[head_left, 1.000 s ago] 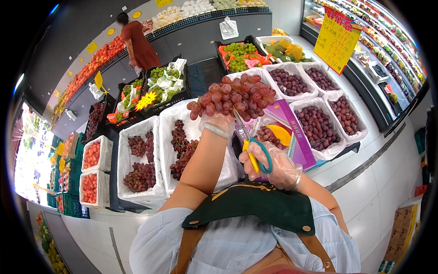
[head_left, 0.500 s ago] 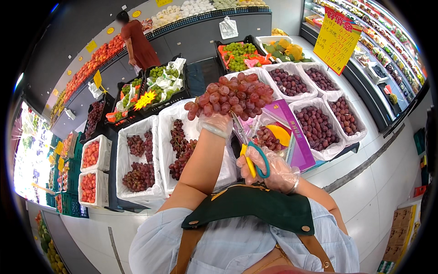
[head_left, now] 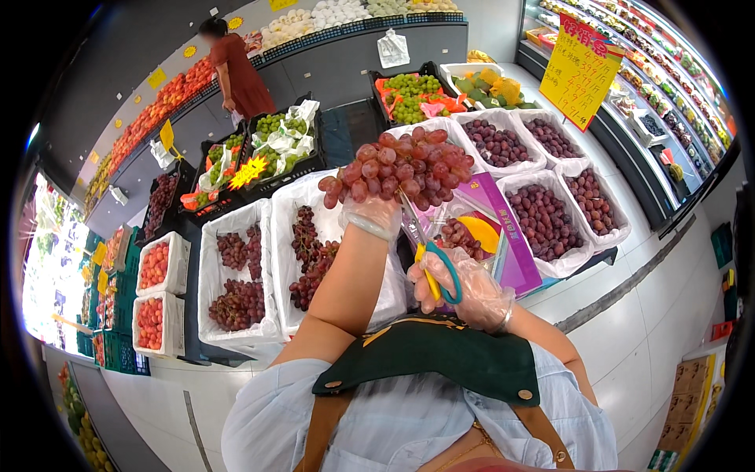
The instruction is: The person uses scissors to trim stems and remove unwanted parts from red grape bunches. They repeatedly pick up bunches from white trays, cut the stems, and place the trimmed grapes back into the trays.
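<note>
My left hand (head_left: pixel 371 212), in a clear plastic glove, holds up a large bunch of red grapes (head_left: pixel 397 167) from below; its fingers are mostly hidden under the fruit. In my gloved right hand (head_left: pixel 464 287) is a pair of scissors (head_left: pixel 435 271) with one yellow and one teal handle loop. The scissor blades point up and away, their tips reaching the underside of the bunch beside my left hand. Beneath the scissors, more red grapes (head_left: pixel 460 237) lie in a purple box (head_left: pixel 515 252) with a window in its lid.
White-lined crates of dark grapes (head_left: pixel 237 305) stand at left, beside my left forearm. Crates of plums (head_left: pixel 543 220) fill the right side. Black crates of green grapes (head_left: pixel 413 98) sit farther back. A yellow sign (head_left: pixel 580 71) rises at right. A person in a dark red dress (head_left: pixel 240 79) stands far left.
The grape bunch and the scissors have shifted only slightly. Both hands keep their hold, and the scissor tips stay at the underside of the bunch.
</note>
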Available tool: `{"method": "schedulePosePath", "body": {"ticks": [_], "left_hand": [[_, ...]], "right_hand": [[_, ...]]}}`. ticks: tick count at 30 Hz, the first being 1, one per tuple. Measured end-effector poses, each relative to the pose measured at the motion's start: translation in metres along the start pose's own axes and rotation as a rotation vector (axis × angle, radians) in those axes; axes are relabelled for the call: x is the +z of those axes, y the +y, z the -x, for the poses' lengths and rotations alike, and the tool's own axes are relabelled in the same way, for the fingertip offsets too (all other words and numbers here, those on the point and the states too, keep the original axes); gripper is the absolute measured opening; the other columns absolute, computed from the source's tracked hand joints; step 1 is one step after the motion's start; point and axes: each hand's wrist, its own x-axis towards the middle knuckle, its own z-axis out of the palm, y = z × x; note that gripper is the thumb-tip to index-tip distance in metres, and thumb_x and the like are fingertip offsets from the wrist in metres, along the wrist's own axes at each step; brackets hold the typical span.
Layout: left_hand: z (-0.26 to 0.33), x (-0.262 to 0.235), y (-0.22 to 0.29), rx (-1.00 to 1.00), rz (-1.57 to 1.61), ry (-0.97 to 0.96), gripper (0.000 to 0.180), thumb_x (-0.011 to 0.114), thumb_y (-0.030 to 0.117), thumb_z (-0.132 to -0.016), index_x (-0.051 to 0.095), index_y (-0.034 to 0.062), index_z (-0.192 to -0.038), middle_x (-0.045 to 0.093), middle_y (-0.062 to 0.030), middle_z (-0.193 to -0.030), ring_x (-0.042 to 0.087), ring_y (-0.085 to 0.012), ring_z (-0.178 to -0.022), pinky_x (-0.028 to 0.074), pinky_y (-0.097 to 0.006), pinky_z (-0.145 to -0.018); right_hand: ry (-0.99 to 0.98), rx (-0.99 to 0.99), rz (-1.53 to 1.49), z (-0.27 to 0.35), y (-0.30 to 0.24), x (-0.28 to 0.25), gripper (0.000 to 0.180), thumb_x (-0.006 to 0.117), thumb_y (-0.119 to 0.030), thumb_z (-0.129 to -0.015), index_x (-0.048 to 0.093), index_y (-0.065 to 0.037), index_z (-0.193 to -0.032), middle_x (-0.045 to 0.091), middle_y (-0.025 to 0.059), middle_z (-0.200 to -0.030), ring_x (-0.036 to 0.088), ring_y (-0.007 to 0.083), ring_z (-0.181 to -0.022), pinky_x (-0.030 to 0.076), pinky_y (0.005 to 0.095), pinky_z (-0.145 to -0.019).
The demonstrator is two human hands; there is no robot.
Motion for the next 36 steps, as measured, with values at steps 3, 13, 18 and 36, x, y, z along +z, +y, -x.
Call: {"method": "schedulePosePath", "body": {"ticks": [3, 13, 18, 36], "left_hand": [[0.002, 0.016, -0.010, 0.015, 0.282, -0.116, 0.055, 0.042, 0.050, -0.091, 0.058, 0.0027, -0.114, 0.044, -0.0268, -0.141, 0.040, -0.0435, -0.134, 0.027, -0.058, -0.116], [-0.005, 0.001, -0.007, 0.019, 0.004, -0.177, 0.051, 0.038, 0.043, -0.094, 0.051, -0.0003, -0.118, 0.047, -0.0269, -0.139, 0.042, -0.0438, -0.132, 0.033, -0.058, -0.113], [-0.002, 0.001, -0.004, 0.013, -0.032, -0.116, 0.052, 0.038, 0.043, -0.094, 0.050, -0.0002, -0.119, 0.047, -0.0266, -0.139, 0.042, -0.0435, -0.132, 0.033, -0.058, -0.113], [0.000, 0.001, -0.006, -0.010, -0.079, -0.039, 0.053, 0.036, 0.044, -0.096, 0.048, -0.0001, -0.123, 0.046, -0.0258, -0.140, 0.042, -0.0424, -0.133, 0.034, -0.057, -0.113]], "right_hand": [[-0.002, 0.022, -0.039, -0.002, 0.001, -0.001, 0.051, 0.044, -0.051, -0.101, 0.057, -0.001, -0.104, 0.059, 0.0065, -0.077, 0.056, 0.0136, -0.068, 0.045, 0.0248, -0.062], [0.035, -0.036, -0.115, 0.001, -0.003, 0.004, 0.047, 0.039, -0.047, -0.104, 0.054, -0.002, -0.104, 0.058, 0.0055, -0.081, 0.052, 0.0131, -0.070, 0.045, 0.0241, -0.067], [0.063, -0.292, 0.360, 0.001, 0.007, -0.007, 0.049, 0.036, -0.048, -0.104, 0.055, -0.003, -0.101, 0.058, 0.0046, -0.079, 0.051, 0.0126, -0.067, 0.044, 0.0224, -0.063], [0.043, 0.092, -0.268, 0.008, 0.002, 0.008, 0.053, 0.041, -0.054, -0.100, 0.056, -0.003, -0.103, 0.059, 0.0055, -0.081, 0.055, 0.0136, -0.069, 0.047, 0.0254, -0.064]]}}
